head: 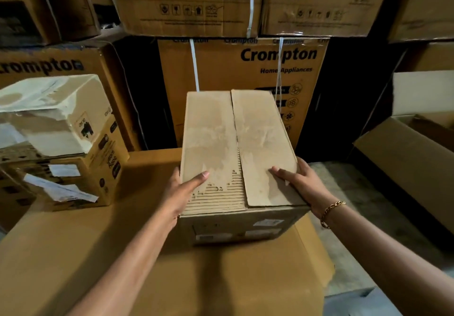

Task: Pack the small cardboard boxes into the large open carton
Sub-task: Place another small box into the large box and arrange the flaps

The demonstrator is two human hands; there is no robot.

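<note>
Far off to the left of the fingers, a worn white-topped box (52, 112) stacked on a printed carton (73, 180), both resting on a broad flat cardboard sheet (73, 242) serving as the surface. Left hand (181, 193) pressed against the left side of the small cardboard box (235, 153), thumb laid over its top edge, remaining fingers hidden behind the side wall. Box closed, two top flaps meeting along a centre seam, outer paper torn away near the thumb to bare corrugation; labels on the near face, too blurred to read. Right hand (298, 183) clasping the right near corner, fingers (282, 174) spread flat on the right flap, a gold chain bracelet (330, 213) at the wrist. Beyond the fingertips, a stacked "Crompton" carton (245, 70) with white straps. Well to the right of the fingers, the large open carton (405, 158), flaps turned outward, on the floor.
</note>
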